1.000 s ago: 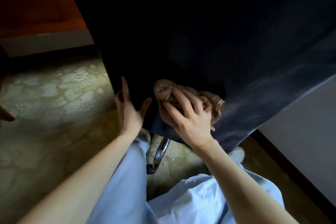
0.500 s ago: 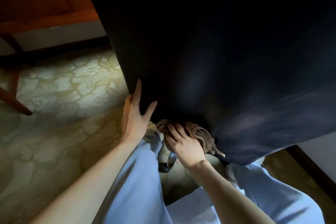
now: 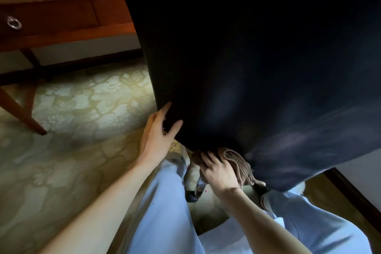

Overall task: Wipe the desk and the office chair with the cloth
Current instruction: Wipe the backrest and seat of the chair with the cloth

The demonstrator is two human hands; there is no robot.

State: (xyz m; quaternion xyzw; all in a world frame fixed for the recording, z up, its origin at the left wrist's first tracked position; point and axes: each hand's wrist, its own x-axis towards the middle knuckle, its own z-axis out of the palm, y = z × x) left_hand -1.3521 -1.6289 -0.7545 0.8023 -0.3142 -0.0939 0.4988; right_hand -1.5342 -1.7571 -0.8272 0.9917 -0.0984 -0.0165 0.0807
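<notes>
The dark blue back of the office chair fills the upper right of the head view. My left hand grips its lower left edge, thumb on the back face and fingers round the side. My right hand holds a bunched brown cloth against the bottom edge of the chair back. Part of the cloth hangs in folds to the right of that hand. The wooden desk stands at the upper left.
A drawer with a metal ring pull faces me on the desk, whose slanted leg reaches the patterned carpet. A chrome chair leg shows below the cloth. My light blue trousers and a dark skirting board are below.
My right hand has slid the cloth down the chair back, from its lower face to its bottom edge. My left hand has kept its hold on the left edge.
</notes>
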